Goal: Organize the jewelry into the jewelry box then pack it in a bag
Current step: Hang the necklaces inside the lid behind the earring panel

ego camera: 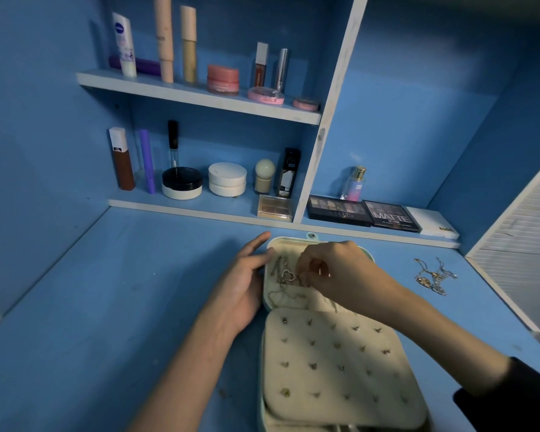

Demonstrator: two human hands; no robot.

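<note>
Jewelry box (325, 353) lies open on bench (106, 291). Your left hand (240, 288) is flat, fingers straight against its far half. Your right hand (334, 272) pinches heart-pendant necklace (289, 275) inside it. Loose chains (434, 275) lie well right.

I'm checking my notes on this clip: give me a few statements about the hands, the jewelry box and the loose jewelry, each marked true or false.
1. The jewelry box lies open on the desk. True.
2. The right hand lies flat on the desk. False: it pinches a heart-pendant necklace in the box's far half.
3. The left hand touches the box's left side with straight fingers. True.
4. The tangled chains lie left of the box. False: they lie on its right.
</note>
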